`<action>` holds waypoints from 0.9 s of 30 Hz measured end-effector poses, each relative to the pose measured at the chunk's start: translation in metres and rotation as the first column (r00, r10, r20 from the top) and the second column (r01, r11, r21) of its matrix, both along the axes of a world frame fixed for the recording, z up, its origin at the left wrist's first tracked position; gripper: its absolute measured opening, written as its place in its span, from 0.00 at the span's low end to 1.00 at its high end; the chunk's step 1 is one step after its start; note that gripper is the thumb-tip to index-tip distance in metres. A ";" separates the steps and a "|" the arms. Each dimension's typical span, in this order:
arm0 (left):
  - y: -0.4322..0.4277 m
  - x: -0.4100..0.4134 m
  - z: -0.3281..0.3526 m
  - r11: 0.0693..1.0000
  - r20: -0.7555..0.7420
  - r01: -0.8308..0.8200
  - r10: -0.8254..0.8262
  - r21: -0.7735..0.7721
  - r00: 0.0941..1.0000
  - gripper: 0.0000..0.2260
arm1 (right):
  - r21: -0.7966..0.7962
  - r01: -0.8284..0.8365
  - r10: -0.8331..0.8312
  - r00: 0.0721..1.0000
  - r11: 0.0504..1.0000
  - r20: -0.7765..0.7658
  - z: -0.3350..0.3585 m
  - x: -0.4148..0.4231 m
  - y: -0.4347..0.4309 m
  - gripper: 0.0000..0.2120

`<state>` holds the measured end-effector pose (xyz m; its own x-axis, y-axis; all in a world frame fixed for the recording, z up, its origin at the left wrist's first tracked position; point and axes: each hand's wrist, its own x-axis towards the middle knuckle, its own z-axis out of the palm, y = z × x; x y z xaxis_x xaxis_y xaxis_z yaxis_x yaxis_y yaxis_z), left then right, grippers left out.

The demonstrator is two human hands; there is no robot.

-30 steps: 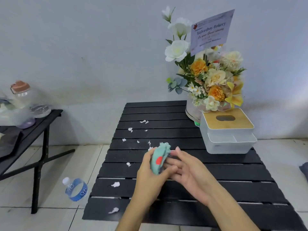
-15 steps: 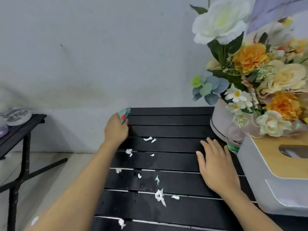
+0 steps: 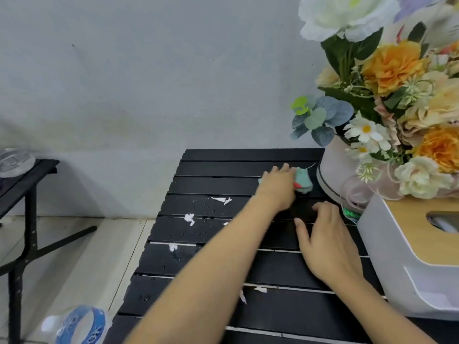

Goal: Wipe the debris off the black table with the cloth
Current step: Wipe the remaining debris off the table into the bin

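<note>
Left hand (image 3: 278, 187) presses cloth (image 3: 303, 182) on far desk (image 3: 218, 264) slats, against the flower box (image 3: 332, 167).
White debris (image 3: 189, 218) lies scattered left of the arm; tissue box (image 3: 412, 254) stands on the right. Left hand is closed on the cloth. Right hand (image 3: 325, 242) lies flat, fingers spread, nearer, gripping nothing. A bottle (image 3: 79, 324) lies on the floor.

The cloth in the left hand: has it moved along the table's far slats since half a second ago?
Yes. The cloth, under the left hand, went from the black table's far left corner rightward to beside the flower box.
</note>
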<state>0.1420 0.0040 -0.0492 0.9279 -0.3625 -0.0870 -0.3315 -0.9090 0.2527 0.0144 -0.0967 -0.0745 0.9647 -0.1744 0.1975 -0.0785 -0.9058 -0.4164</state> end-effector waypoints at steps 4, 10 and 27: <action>0.112 0.005 0.005 0.967 -0.008 -0.238 0.239 -0.085 0.971 0.30 | 0.023 -0.010 0.011 1.000 1.000 -0.026 0.003 -0.001 0.001 0.20; 0.190 -0.007 -0.012 0.699 -0.128 -0.625 0.625 -0.347 0.770 0.26 | -0.003 -0.024 0.024 0.999 1.000 0.023 0.001 -0.001 0.007 0.17; 0.108 -0.092 0.037 0.675 0.009 -0.402 0.517 -0.619 0.856 0.18 | -0.101 -0.069 0.064 0.996 0.992 -0.055 -0.005 0.003 0.001 0.25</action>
<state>0.0503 0.1120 -0.0123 0.9681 0.1893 0.1640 -0.0010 -0.6519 0.7583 0.0176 -0.0954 -0.0797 0.9828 -0.0912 0.1603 -0.0360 -0.9475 -0.3178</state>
